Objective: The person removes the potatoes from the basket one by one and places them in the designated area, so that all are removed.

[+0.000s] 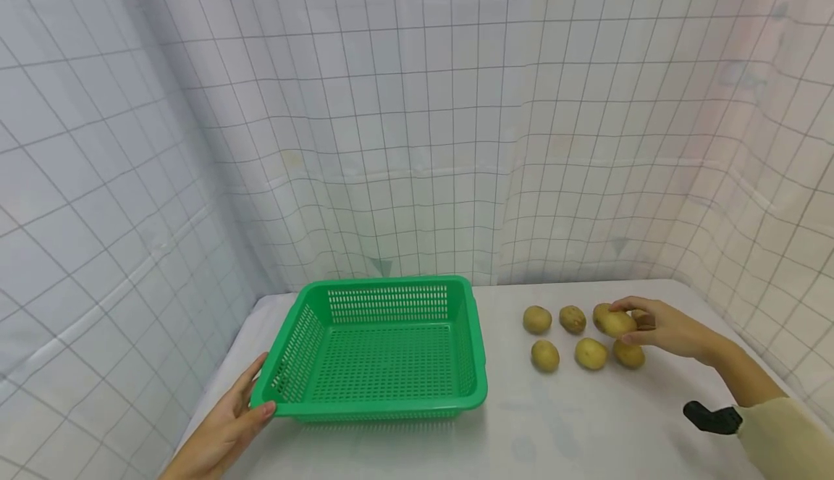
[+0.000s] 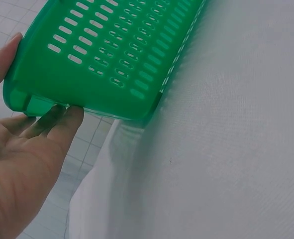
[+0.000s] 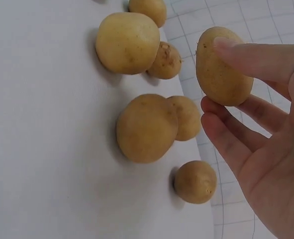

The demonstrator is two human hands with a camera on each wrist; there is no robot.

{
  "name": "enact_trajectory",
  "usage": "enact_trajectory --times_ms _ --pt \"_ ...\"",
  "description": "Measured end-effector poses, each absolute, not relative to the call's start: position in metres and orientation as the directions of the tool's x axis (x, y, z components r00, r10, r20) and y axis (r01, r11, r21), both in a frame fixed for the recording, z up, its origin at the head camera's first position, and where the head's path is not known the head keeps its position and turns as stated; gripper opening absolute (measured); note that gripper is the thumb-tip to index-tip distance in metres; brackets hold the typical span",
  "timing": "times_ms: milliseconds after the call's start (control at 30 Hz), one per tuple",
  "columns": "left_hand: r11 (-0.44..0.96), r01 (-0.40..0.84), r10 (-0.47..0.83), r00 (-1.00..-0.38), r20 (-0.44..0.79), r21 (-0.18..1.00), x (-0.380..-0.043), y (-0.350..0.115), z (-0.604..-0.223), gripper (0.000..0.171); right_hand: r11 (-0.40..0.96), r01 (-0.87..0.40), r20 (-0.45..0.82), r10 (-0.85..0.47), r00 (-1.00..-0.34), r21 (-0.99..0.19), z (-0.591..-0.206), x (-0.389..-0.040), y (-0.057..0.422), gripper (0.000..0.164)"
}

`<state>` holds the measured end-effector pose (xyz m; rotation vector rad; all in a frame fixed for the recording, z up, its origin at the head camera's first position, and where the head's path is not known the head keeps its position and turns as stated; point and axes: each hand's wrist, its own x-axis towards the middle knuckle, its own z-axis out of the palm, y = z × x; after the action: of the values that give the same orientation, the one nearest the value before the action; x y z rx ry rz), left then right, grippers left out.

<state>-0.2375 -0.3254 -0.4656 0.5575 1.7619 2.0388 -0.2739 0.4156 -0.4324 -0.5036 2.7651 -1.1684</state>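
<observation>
A green plastic basket (image 1: 384, 409) with slotted walls and a bare inside stands left of centre on the white-covered table. At its near left corner my left hand (image 1: 223, 422) holds the rim, thumb on top and fingers beneath the lip, as the left wrist view shows. Over on the right, my right hand (image 1: 667, 329) pinches a yellow-brown potato (image 3: 221, 69) between thumb and fingers, raised above the table. Several more potatoes lie close by, among them a pale one (image 1: 591, 354), one under the hand (image 1: 628, 355) and one at the left end (image 1: 537, 319).
White cloth with a dark grid (image 1: 417, 140) hangs behind the table and along both sides. White fabric (image 1: 534, 429) covers the tabletop between basket and potatoes. A black strap end (image 1: 712, 418) sticks out at the right sleeve (image 1: 785, 436).
</observation>
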Motion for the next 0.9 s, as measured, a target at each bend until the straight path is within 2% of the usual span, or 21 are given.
enact_trajectory --times_ms 400,900 --pt "-0.133 -0.022 0.523 -0.851 0.051 0.991 -0.237 -0.325 -0.467 0.081 0.647 -0.184 0.012 -0.261 -0.965 -0.74 -0.45 -0.252 0.455 0.064" --pt "-0.129 -0.008 0.514 -0.856 0.06 0.992 -0.237 -0.326 -0.466 0.081 0.623 -0.088 -0.07 -0.225 -0.972 -0.778 -0.479 -0.244 0.487 0.06"
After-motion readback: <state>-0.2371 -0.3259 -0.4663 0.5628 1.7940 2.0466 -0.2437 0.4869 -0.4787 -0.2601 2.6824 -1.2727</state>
